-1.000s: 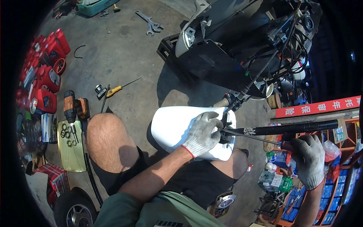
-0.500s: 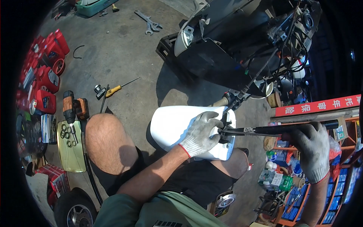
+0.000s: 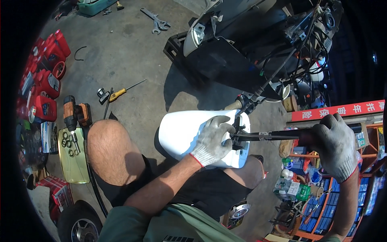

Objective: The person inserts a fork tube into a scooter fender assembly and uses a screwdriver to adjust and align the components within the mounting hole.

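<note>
A smooth white panel [image 3: 179,131], rounded at its left end, lies across my lap. My left hand [image 3: 213,139], in a grey-white knitted glove, is on its right part, with bent fingers at the head of a long black tool. In my gloved right hand [image 3: 334,141] is the grip end of that long-handled black tool [image 3: 278,135], fingers wrapped round it. The tool reaches leftward to a black fitting [image 3: 238,133] on the panel's right end. My left fingers partly hide where the tool head meets this fitting, so its exact hold cannot be made out.
A partly stripped scooter [image 3: 229,64] with loose cables stands ahead. On the floor are wrenches [image 3: 155,20], a yellow-handled screwdriver [image 3: 118,94] and an orange-black cordless drill [image 3: 72,113], beside a tray [image 3: 76,173] with rings. Red jugs [image 3: 44,107] line the left; shelves [image 3: 322,209] stand right.
My right hand has moved slightly down and left along with the tool's grip. The tool's two arms, apart before, now look close together. My left hand stays at the tool head.
</note>
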`<state>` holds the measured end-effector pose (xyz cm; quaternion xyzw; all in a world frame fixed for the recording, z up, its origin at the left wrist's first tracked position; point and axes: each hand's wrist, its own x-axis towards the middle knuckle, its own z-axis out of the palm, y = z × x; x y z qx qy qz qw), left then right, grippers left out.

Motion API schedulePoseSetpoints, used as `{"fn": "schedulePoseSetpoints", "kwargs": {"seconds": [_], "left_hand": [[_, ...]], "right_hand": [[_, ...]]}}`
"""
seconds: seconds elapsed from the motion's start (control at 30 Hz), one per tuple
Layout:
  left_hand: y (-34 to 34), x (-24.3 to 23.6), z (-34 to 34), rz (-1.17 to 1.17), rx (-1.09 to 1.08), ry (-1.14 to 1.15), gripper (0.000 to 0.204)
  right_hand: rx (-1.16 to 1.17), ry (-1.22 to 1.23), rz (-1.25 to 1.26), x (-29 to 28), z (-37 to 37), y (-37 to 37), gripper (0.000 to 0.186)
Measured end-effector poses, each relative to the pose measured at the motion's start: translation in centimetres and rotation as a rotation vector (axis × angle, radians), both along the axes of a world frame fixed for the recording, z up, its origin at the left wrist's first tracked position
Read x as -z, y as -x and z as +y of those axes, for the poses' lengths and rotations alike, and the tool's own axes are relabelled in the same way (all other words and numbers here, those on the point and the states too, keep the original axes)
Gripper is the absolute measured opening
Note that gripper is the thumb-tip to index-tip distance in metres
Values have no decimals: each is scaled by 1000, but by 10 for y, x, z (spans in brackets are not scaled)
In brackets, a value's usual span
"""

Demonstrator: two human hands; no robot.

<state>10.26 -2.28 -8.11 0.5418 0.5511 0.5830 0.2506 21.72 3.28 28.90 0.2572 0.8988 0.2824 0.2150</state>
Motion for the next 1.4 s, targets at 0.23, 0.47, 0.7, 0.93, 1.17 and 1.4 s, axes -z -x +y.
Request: {"fn": "schedulePoseSetpoints", "kwargs": {"seconds": [0.23,0.47,0.7,0.93,1.17,1.4], "left_hand": [[-1,-3,1,3,7,-17,33],[-4,1,2,6,12,70,34],[-4,-1,2,8,-11,-26,34],[-2,-4,1,12,6,55,32],[-1,-5,1,-19,5,28,32],[-1,-4,2,-9,14,58,31]], "right_hand": [[110,145,-47,-11,8,2,34],[73,123,-36,-8,3,20,28],[422,323,-67,-21,10,22,31],[145,68,-86,-10,6,17,21],[245,231,6,-21,-6,32,28],[461,309,196,-22,1,2,43]]}}
